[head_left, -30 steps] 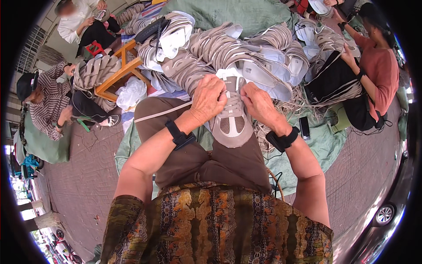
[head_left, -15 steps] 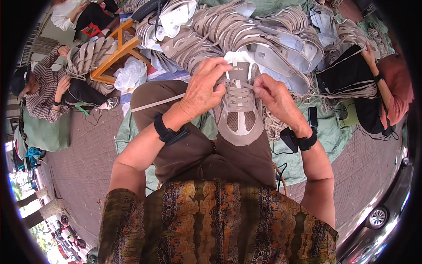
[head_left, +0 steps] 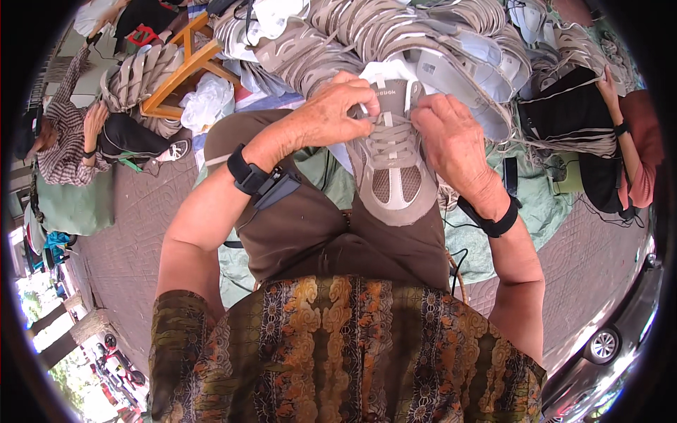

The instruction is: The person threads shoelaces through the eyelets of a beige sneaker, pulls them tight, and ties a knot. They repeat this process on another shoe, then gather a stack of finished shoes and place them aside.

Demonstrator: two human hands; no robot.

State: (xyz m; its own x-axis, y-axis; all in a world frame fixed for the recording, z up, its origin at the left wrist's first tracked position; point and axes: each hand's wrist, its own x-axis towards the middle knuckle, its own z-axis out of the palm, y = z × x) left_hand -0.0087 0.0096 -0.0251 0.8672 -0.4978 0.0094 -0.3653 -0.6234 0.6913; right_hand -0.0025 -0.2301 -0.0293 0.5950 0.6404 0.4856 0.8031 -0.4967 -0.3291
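A grey-beige sneaker upper [head_left: 395, 194] lies over my right thigh, its toe toward me and its tongue [head_left: 392, 93] pointing away. Flat beige shoelace [head_left: 389, 144] crosses its lower eyelets. My left hand [head_left: 338, 113] is closed in a pinch at the left upper eyelets, on the shoelace; a stretch of lace also shows over my left knee, partly hidden by my forearm. On the opposite side, my right hand [head_left: 451, 134] is closed with curled fingers on the upper's right eyelet edge. Its fingertips are partly hidden.
Beyond my knees lie piles of similar shoe uppers [head_left: 367, 32]. A wooden stool frame [head_left: 185, 74] and white plastic bag [head_left: 206, 106] are at the left. Seated people work at left and right, one in a checked shirt [head_left: 67, 158]. Green sheeting [head_left: 539, 211] covers paving; a car [head_left: 599, 352] stands lower right.
My left hand has moved slightly right, closer over the eyelets. My right hand has shifted slightly up and right, fingers curling at the upper's edge. The visible tongue has tilted a little.
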